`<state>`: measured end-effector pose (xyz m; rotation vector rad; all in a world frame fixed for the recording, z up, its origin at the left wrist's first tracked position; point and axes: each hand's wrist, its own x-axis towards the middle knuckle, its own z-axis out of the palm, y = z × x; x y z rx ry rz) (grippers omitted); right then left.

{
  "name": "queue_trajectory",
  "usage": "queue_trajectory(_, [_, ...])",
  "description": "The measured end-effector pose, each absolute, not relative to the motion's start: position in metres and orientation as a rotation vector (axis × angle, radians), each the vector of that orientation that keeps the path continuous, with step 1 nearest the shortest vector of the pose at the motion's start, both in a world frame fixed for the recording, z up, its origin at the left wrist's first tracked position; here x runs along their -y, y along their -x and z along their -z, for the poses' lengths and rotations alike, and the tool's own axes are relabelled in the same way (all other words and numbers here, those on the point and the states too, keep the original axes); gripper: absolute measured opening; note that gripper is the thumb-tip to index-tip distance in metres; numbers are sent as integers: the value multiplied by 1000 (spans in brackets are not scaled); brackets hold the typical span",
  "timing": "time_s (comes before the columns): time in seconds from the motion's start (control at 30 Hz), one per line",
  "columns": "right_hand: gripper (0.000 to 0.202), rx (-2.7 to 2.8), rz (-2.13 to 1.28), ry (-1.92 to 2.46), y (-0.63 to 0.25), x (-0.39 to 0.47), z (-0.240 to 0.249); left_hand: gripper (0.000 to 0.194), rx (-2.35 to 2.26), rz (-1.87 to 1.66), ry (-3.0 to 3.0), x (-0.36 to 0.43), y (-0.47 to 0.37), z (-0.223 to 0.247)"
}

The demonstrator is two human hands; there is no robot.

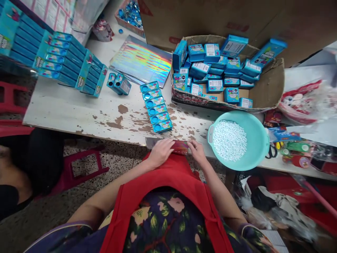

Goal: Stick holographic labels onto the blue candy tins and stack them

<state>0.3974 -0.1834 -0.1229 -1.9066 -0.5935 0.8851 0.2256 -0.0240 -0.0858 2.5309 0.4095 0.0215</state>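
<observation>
1. Display stacks of blue boxes (63, 63): bench (97, 131), far left corner.
2. Blue boxes, an upright pair (123, 85): right of the stacks.
3. Holographic sheets (142, 58): flat, toward the bench's far edge.
4. Small blue boxes, a row of six (157, 109): running toward the near edge.
5. Left hand (161, 153): palm down over the strip; grip beneath hidden, cannot tell.
6. Shiny strip (180, 147): at the bench's near edge, between the hands. Step in hand, as judged: handling this strip two-handed; the next move calls for steady support at both ends, thin stock probably bending easily.
7. Right hand (196, 151): apart from the left, fingertips apparently pinching the strip's right end.
8. Carton (273, 88): holding loose blue boxes, behind the basin.
9. Teal basin (256, 140): white pellets (229, 140) inside, near edge.
</observation>
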Motion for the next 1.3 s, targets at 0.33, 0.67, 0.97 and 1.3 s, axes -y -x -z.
queue_trajectory(0.33, [42,457,-864,1937,-394,186,131,33,-480,443,-2270,22,-309,103])
queue_trajectory(0.67, [45,1365,-115,2299,-366,203,136,33,-496,450,-2261,23,-313,115])
queue_trajectory(0.97, [49,1554,-127,2289,-355,215,146,33,-561,435,-2213,22,-316,117])
queue_trajectory(1.3, [38,1386,11,2190,-371,201,131,32,-557,431,-2149,17,-320,115])
